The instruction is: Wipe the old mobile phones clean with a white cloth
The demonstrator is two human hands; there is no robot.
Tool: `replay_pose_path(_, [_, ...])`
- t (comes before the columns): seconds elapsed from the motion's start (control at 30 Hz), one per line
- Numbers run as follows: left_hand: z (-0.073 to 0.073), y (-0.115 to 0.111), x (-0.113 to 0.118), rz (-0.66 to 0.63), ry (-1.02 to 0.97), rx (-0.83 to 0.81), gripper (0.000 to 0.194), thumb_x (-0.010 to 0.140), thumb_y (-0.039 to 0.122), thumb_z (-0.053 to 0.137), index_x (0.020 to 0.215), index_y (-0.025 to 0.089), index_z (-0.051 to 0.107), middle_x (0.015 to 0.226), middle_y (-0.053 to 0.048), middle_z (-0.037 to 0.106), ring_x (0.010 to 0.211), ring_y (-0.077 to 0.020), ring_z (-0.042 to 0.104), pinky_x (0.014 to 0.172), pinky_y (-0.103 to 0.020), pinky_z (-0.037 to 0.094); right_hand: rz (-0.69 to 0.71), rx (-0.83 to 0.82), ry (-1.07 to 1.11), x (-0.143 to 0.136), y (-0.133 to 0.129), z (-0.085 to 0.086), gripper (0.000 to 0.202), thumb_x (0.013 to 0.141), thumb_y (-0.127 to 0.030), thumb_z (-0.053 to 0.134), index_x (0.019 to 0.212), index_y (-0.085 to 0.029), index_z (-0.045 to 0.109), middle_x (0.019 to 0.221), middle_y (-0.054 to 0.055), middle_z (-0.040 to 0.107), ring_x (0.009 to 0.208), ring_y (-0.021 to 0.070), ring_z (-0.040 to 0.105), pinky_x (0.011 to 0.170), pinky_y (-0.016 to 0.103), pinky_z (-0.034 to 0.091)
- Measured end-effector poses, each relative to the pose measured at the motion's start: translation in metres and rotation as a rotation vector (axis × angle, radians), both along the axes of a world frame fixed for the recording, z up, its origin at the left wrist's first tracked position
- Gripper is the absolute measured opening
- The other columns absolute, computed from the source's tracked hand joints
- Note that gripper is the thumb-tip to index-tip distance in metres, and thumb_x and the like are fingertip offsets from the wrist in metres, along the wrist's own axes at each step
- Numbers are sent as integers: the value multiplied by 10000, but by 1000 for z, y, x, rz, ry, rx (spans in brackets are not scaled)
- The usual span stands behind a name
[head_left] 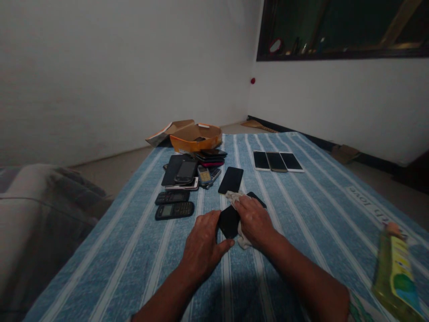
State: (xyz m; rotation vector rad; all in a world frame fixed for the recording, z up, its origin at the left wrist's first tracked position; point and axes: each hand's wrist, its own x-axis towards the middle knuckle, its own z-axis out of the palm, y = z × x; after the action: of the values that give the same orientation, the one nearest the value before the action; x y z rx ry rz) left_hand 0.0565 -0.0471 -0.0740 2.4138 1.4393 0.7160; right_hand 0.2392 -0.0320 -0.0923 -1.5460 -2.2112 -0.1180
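A dark smartphone [229, 222] is between my two hands, low over the striped cloth. My left hand [204, 243] grips its left edge, thumb along the near side and fingers at the far side. My right hand [255, 220] is closed on a crumpled pale cloth [244, 240] and presses it against the phone's right part. Just beyond lies another black smartphone [231, 180], face up. A further dark phone [257, 199] shows partly behind my right hand. Two keypad phones [174, 210] lie to the left of my left hand.
Several phones are piled [187, 172] at the left, before an open orange cardboard box [196, 144]. Three smartphones [277, 162] lie side by side at the far right. A bottle of yellow-green liquid [395, 273] is near the right edge. Grey fabric [43, 232] sits at the left.
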Motion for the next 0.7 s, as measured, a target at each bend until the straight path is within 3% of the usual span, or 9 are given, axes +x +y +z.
replay_pose_path(0.23, [-2, 0, 1, 26, 4, -11, 532, 686, 272, 743, 1173, 206, 542, 1130, -73, 658, 1059, -305, 589, 899, -469, 513, -124, -1, 2, 8, 2, 1, 427, 845, -22, 426, 1210, -120, 625, 1216, 149, 620, 1144, 252, 532, 967, 360, 425])
replay_pose_path(0.5, [0, -1, 2, 30, 8, -38, 500, 694, 259, 738, 1154, 210, 550, 1125, -74, 653, 1060, -309, 577, 911, -470, 499, -262, -54, -75, 11, -1, 2, 399, 839, -10, 438, 1176, -99, 631, 1181, 183, 629, 1133, 288, 555, 972, 391, 433])
replay_pose_path(0.6, [1, -1, 3, 30, 12, -44, 501, 696, 251, 736, 1158, 202, 547, 1113, -74, 655, 1063, -311, 571, 908, -467, 500, -262, -36, -81, 6, -9, -2, 394, 828, -3, 464, 1178, -82, 628, 1197, 205, 619, 1167, 305, 540, 998, 416, 423])
replay_pose_path(0.7, [1, -1, 3, 36, 18, -37, 511, 691, 246, 739, 1161, 188, 549, 1123, -86, 653, 1073, -318, 567, 904, -466, 502, -173, 8, -71, -3, -19, -9, 391, 855, -26, 460, 1212, -76, 613, 1254, 212, 598, 1211, 308, 514, 1027, 445, 402])
